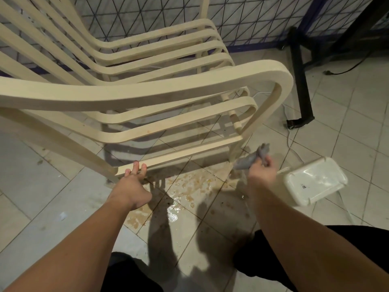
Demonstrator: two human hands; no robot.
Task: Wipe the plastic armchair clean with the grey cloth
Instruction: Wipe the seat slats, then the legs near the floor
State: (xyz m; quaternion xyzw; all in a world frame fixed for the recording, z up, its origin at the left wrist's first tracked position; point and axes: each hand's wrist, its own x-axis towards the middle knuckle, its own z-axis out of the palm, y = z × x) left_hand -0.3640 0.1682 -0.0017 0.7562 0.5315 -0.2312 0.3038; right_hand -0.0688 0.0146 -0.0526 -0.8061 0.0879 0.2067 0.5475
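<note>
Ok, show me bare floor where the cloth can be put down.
Free: dry tiles left of the left hand, below the armchair leg. Crowded: brown spill between the hands, white container and cables beside the right hand.

Dim warm light fr above, arm shadows on floor (63,186), glare on wet patch (173,216), wide-angle bending at edges.
</note>
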